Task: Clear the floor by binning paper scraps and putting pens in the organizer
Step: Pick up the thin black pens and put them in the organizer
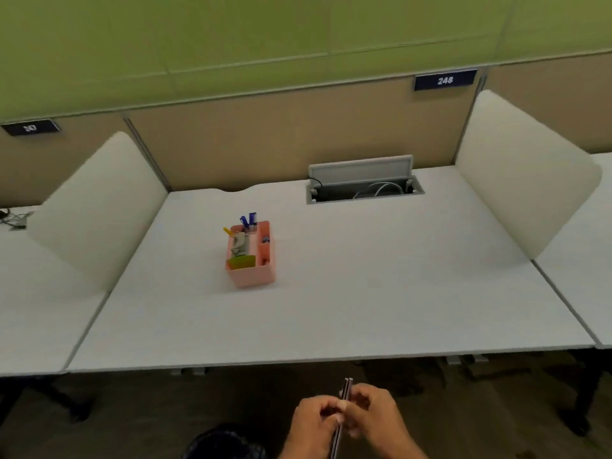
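Note:
A pink desk organizer [253, 276] stands left of centre on the white desk [364, 309]. Blue and yellow pens, a green pad and other small items stick out of it. Below the desk's front edge, my left hand [309, 429] and my right hand [377, 422] are side by side, both closed around a thin bundle of two or three pens [346, 390] that points up and away. A dark, round bin [225, 443] shows at the bottom edge, just left of my left hand.
White divider panels [99, 207] [526, 173] flank the desk on both sides. An open cable hatch [364, 188] with wires sits at the back. Desk legs [579, 409] stand on the dark floor [132, 419] under the front edge. Neighbouring desks lie on each side.

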{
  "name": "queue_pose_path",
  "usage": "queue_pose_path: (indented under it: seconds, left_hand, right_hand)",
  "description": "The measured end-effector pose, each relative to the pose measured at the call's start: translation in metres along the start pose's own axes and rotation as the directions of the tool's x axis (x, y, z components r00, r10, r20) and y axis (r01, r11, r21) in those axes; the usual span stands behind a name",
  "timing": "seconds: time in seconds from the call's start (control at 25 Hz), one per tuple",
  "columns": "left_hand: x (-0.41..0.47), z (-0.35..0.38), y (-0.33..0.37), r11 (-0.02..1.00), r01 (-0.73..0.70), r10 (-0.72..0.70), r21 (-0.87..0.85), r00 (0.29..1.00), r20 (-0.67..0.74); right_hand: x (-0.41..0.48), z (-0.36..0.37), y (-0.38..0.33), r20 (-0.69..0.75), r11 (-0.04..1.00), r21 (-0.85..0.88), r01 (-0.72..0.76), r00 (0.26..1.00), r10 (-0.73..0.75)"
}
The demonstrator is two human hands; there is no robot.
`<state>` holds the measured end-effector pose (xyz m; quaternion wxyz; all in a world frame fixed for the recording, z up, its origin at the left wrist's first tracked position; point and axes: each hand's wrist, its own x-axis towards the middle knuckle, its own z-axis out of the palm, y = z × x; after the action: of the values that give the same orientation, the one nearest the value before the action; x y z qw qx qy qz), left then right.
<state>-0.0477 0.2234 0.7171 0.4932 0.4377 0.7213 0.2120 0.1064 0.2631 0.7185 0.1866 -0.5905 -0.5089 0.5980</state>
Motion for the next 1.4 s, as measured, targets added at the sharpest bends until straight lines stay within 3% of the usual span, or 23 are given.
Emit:
queue_pose_path:
  seconds: [0.44, 0.8, 1.04, 1.4]
  left_hand:
    - [0.047, -0.168, -0.004, 0.977, -0.165, 0.14, -0.134, 0.974, -0.178]
    - [0.122, -0.258, 0.037, 0.952, -0.291, 0.225, -0.092, 0.873, -0.433]
    - [0.185, -0.314, 0.045, 0.978, -0.181, 0.093, -0.099, 0.814, -0.574]
    - [0.243, -0.332, 0.017, 0.997, 0.005, -0.05, -0.08, 0.813, -0.58]
  right_hand:
    - [0.071, 0.109, -0.152, -0.024, 0.938, -0.223, 0.266, 0.96, -0.278]
    - [0.16, 0.112, -0.27, -0.255, 0.917, -0.088, 0.389, 0.881, -0.399]
    - [0.251, 0.109, -0.32, -0.357, 0.908, -0.105, 0.407, 0.836, -0.416]
    - [0.335, 0.123, -0.283, -0.217, 0.942, -0.259, 0.215, 0.937, -0.274]
